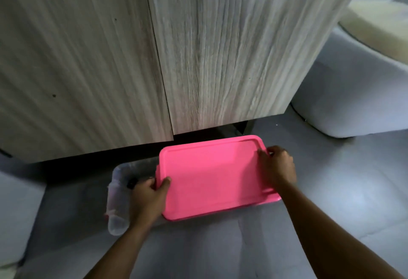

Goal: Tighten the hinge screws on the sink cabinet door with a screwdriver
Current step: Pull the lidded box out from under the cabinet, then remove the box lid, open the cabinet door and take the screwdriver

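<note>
A pink plastic lid [212,177] is held over a clear plastic box [118,203] on the grey floor in front of the cabinet. My left hand [148,201] grips the lid's left edge, thumb on top. My right hand [277,166] grips its right edge. The lid sits shifted to the right, so the box's left part shows, with a dark object [132,183] inside. Behind stand two shut wood-grain cabinet doors, the left door [72,64] and the right door [231,47]. No hinge and no screwdriver is visible.
A white rounded fixture [353,93] stands to the right of the cabinet. A dark gap runs under the cabinet doors. A pale object [13,217] lies at the left edge. Grey tiled floor [220,252] spreads below my arms.
</note>
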